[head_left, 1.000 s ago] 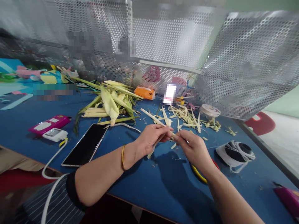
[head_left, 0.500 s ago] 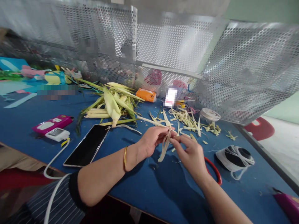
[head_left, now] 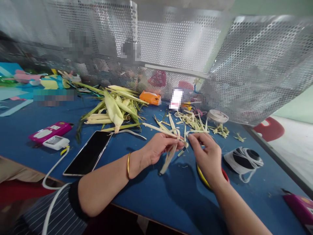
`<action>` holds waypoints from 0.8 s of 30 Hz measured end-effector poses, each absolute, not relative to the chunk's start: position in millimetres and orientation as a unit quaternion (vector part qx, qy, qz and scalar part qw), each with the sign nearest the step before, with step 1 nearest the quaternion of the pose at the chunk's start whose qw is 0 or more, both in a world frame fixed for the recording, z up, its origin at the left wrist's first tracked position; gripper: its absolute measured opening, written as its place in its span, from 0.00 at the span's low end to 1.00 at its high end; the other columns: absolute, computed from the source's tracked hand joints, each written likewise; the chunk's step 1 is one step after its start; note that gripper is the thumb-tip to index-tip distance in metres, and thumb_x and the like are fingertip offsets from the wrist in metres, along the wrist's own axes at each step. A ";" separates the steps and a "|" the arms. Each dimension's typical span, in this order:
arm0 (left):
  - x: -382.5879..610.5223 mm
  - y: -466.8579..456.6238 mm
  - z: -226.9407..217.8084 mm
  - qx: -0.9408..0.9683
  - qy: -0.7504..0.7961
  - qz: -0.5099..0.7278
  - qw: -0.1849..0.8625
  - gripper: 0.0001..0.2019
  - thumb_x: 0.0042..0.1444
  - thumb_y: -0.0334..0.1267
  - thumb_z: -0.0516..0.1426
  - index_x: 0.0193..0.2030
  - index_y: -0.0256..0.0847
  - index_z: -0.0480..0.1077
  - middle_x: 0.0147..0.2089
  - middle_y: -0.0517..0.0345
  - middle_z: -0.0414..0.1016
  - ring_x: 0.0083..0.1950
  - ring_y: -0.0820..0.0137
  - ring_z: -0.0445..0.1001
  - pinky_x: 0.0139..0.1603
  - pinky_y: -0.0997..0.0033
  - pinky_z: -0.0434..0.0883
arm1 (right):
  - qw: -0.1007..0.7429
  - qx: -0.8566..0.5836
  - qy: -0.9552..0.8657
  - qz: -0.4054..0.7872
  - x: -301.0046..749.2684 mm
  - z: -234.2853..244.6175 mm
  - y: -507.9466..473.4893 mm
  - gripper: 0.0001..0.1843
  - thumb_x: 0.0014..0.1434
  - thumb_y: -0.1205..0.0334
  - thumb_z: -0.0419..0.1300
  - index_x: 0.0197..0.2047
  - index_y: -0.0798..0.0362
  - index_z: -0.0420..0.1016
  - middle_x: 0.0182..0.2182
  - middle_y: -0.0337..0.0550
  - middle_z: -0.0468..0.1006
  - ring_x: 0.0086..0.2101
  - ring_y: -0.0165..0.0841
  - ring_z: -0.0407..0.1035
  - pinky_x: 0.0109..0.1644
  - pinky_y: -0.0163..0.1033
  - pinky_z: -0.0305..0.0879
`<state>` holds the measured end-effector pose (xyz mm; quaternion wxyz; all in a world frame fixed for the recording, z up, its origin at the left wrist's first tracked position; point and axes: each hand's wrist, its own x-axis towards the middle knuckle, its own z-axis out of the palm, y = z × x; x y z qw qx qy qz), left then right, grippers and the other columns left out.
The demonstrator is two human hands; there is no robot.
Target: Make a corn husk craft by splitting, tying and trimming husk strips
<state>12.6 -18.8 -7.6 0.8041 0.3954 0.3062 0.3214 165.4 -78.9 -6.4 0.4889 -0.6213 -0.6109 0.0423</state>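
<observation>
My left hand (head_left: 158, 148) is closed around a small bundle of pale corn husk strips (head_left: 168, 158). Strips stick out above the fingers and one folded end hangs down below the palm. A knotted-looking tip of the bundle shows just past the left fingertips. Close by on the right, my right hand (head_left: 206, 155) has its thumb and fingers pinched together, a small gap from the bundle. What lies in that pinch is too thin to make out. Under the right wrist, a curved red and yellow handle (head_left: 204, 178) is partly hidden.
A pile of green corn husks (head_left: 113, 111) lies behind my left hand, with a phone (head_left: 88, 153) nearer. Husk scraps (head_left: 193, 120), a white tape roll (head_left: 217, 116) and an orange packet (head_left: 150, 98) are further back. Wound white thread (head_left: 243, 160) sits on the right.
My right hand has drawn away to the right from the husk bundle, which it was touching before. My left hand keeps its hold. More of the curved handle shows, including yellow.
</observation>
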 end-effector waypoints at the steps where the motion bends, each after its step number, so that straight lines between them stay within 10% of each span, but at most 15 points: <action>1: 12.6 -20.5 -7.4 0.397 0.304 0.300 0.812 0.06 0.49 0.31 0.64 0.36 0.32 0.79 0.30 0.51 0.79 0.32 0.72 0.77 0.42 0.71 0.71 | 0.504 -0.627 -0.588 0.087 167.3 -6.4 -76.7 0.18 0.60 0.47 0.57 0.27 0.51 0.74 0.28 0.43 0.74 0.32 0.36 0.67 0.38 0.40 0.61; 9: 17.1 -31.5 -7.1 0.418 0.342 0.256 0.802 0.04 0.48 0.33 0.64 0.29 0.33 0.76 0.24 0.55 0.76 0.26 0.74 0.73 0.35 0.73 0.70 | 0.591 -0.521 -0.425 0.446 158.0 -16.2 -72.9 0.16 0.50 0.49 0.67 0.26 0.53 0.75 0.18 0.37 0.71 0.21 0.31 0.64 0.28 0.39 0.62; 16: 16.0 -29.8 -9.0 0.442 0.345 0.251 0.789 0.05 0.49 0.34 0.63 0.31 0.33 0.77 0.25 0.53 0.78 0.28 0.72 0.76 0.38 0.71 0.72 | 0.614 -0.545 -0.407 0.400 159.3 -25.7 -67.7 0.16 0.49 0.49 0.68 0.26 0.54 0.76 0.18 0.34 0.69 0.20 0.29 0.62 0.27 0.37 0.61; 24: 4.7 -10.9 -2.2 0.376 0.327 0.322 0.805 0.09 0.54 0.37 0.61 0.38 0.34 0.79 0.35 0.49 0.80 0.33 0.72 0.77 0.40 0.72 0.71 | 0.484 -0.603 -0.614 0.156 168.8 -15.2 -68.1 0.17 0.63 0.50 0.54 0.44 0.51 0.76 0.36 0.45 0.80 0.40 0.40 0.72 0.47 0.44 0.64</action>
